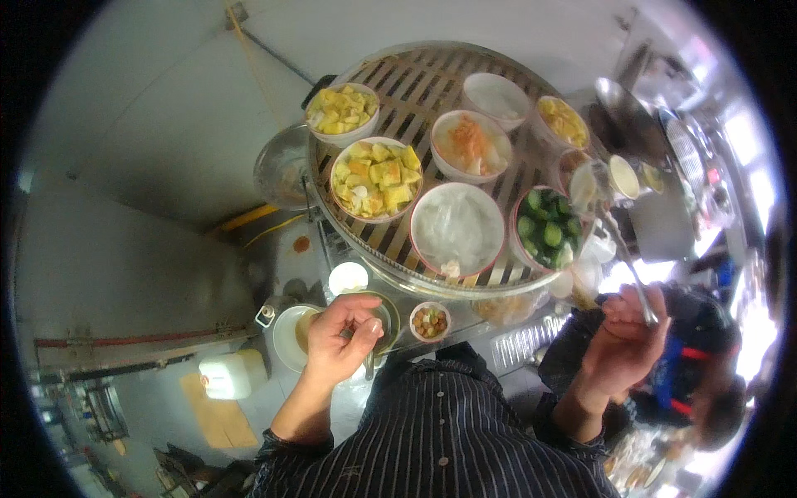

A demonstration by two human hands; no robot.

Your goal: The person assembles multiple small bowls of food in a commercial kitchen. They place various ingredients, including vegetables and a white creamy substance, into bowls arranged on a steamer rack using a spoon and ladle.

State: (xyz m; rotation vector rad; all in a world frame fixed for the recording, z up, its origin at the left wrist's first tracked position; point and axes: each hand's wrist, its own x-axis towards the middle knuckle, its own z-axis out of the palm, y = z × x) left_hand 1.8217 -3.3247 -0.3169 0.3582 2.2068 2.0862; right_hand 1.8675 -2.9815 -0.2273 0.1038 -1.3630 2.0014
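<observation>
My right hand [624,340] is closed round the thin metal handle of a ladle [628,257]. The handle slants up and away to a blurred end beside the bowl of dark green cut vegetables [548,228]. My left hand [342,336] has its fingers curled and thumb pressed in, above a pan [388,319] and a white pot [288,339]. Whatever is in it, if anything, cannot be made out. Ahead is a round slatted rack [382,83]. On it stand a bowl of yellow chunks [378,178] and a bowl with a clear plastic bag [457,228].
Farther back on the rack are a bowl with orange shreds [471,148], a whitish bowl [496,100] and two more yellow-filled bowls [341,109]. A small bowl of brown pieces [429,322] sits near me. A white jug [232,373] stands left; another person [706,357] is at right.
</observation>
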